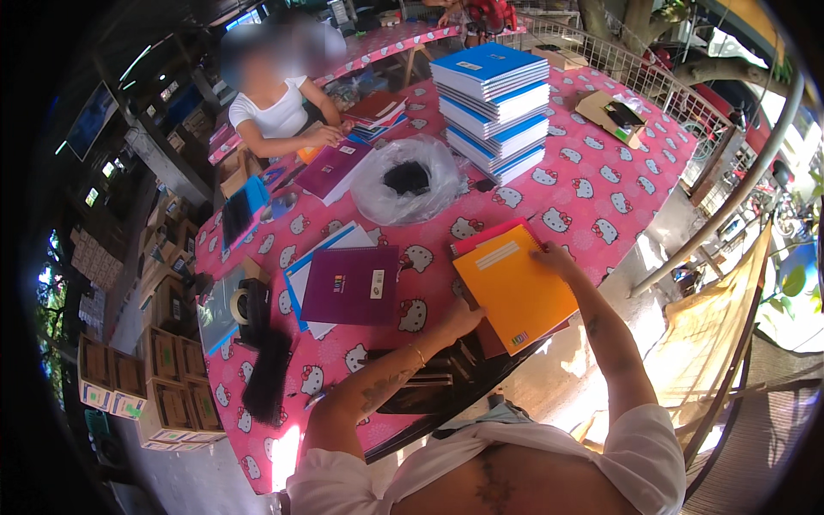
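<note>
Both hands — left hand (461,319), right hand (554,256) — grip orange notebook (516,292), white label strip.

Orange notebook (516,293) hides most of the red book (489,233) beneath

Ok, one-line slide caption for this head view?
Both hands, left hand and right hand, hold an orange notebook over a pink cartoon-cat tablecloth, beside a purple notebook.

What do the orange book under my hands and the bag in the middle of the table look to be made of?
Orange book: seemingly paper with a smooth card cover, flat and even in colour, lying on a red one.
Bag: thin clear plastic film, judging by its crinkles, glints and the dark thing showing through.
Left hand and right hand rest on the book's edges.
</note>
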Demonstrator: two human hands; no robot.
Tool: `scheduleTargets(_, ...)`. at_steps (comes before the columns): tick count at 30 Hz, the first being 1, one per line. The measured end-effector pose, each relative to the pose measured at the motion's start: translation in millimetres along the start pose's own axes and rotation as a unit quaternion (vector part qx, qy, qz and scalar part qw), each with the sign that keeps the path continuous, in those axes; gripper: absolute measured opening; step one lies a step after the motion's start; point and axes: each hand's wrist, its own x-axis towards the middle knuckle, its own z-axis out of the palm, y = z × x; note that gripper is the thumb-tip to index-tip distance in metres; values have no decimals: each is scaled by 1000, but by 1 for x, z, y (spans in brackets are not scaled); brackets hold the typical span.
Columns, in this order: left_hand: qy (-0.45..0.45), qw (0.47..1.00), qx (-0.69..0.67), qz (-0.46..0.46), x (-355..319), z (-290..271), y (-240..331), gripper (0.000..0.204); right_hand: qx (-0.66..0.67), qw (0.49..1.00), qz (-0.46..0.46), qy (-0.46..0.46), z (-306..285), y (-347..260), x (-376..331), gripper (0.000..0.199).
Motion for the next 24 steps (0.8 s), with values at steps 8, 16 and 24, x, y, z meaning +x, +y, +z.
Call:
scheduleTargets(8, 40, 956, -150, 248, 45, -22, -41, 33, 429, 838, 51, -332, -20, -53, -39, 70)
scheduleTargets(16, -136, 910, -341, 192, 14, -38, 32, 43, 387, 903, -182, -42, -94, -67, -201, 75)
scheduleTargets(24, -116, 964, -79, 224, -20, -9, 74, 35, 404, 875, -226, 143, -82, -26, -238, 95)
